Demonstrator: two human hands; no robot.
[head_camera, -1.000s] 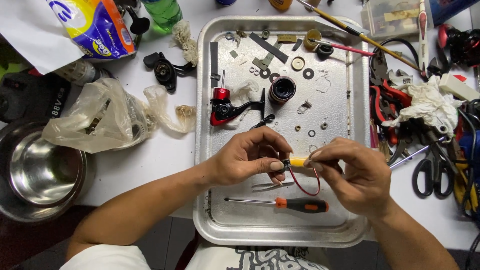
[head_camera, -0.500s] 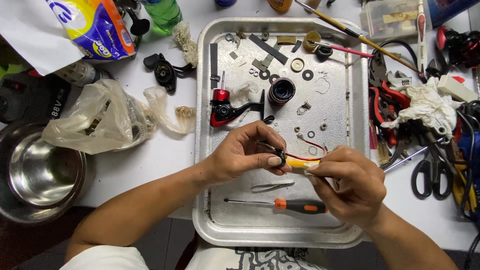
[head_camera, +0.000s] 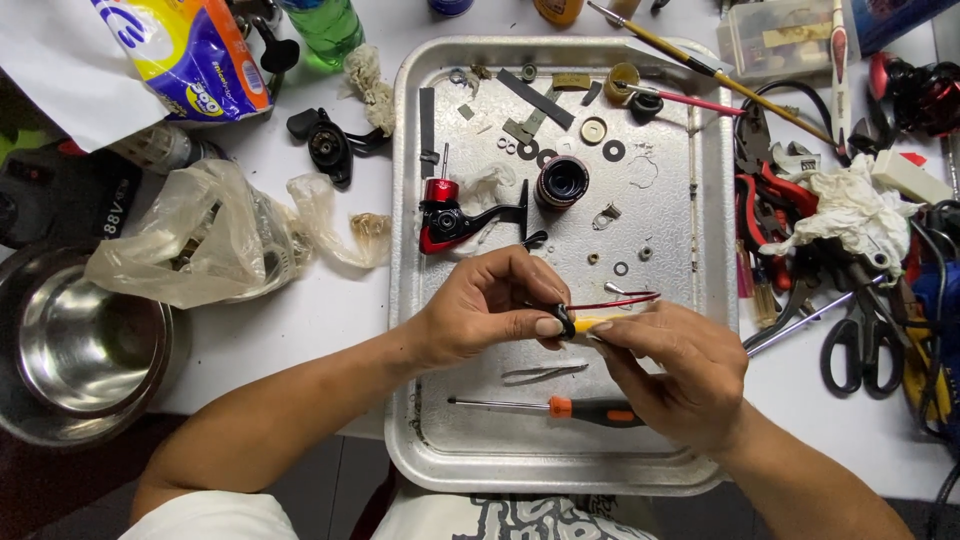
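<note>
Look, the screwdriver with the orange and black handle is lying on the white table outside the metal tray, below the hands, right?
Not quite. The head view shows the screwdriver lying inside the metal tray, not on the white table. It does lie below the hands, and its handle is orange and black.

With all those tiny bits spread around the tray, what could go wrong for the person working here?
The left hand and right hand pinch a small black part with a thin red wire loop above the metal tray; a slip might drop it among the loose washers. The wire could also bend. An elbow might knock the screwdriver lying just below.
</note>
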